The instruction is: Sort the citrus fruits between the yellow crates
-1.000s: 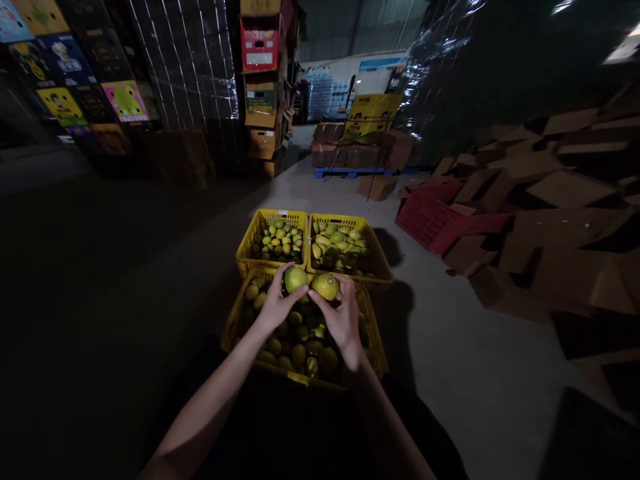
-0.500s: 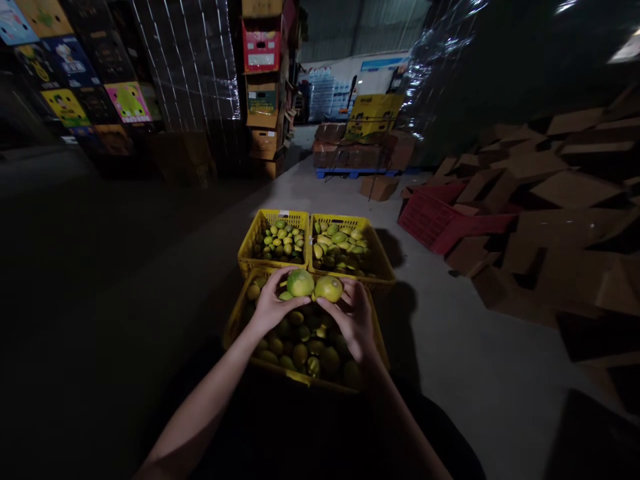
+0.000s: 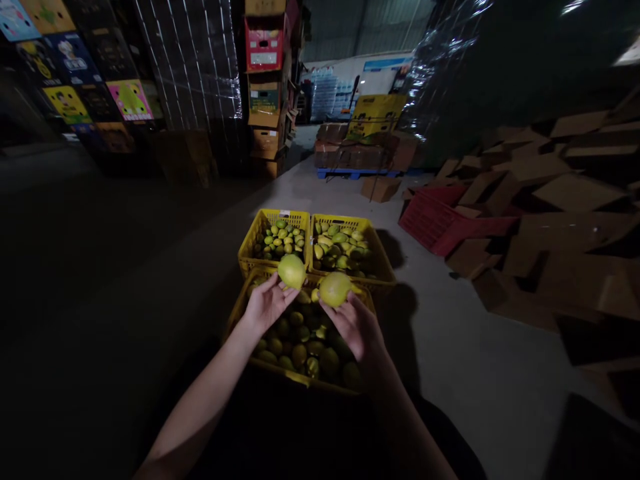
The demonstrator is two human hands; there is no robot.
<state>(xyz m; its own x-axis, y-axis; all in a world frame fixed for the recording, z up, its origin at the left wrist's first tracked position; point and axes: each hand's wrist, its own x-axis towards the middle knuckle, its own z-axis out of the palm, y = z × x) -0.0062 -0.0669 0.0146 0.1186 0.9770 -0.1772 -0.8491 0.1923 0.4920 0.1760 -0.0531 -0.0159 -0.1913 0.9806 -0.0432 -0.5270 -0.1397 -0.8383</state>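
My left hand [image 3: 266,305] holds a green-yellow fruit [image 3: 291,271] at its fingertips, palm turned partly up. A second, yellower fruit [image 3: 335,289] is in my right hand [image 3: 354,323], a little lower and to the right. The two fruits are apart. Both hands are above the near yellow crate [image 3: 306,381], which holds many darker green and yellow fruits. Beyond it stand a back left yellow crate [image 3: 249,257] with small fruits and a back right yellow crate [image 3: 383,259] with longer ones.
A red crate [image 3: 431,220] lies tilted at the right beside a heap of cardboard boxes [image 3: 565,260]. Farther back are a tall stack of boxes [image 3: 264,100] and a blue pallet [image 3: 355,173] with cartons. Dark shadow covers the floor at the left.
My hands have moved apart and the fruits have turned in them. The left fruit has risen and shifted left; the right one has moved slightly right.
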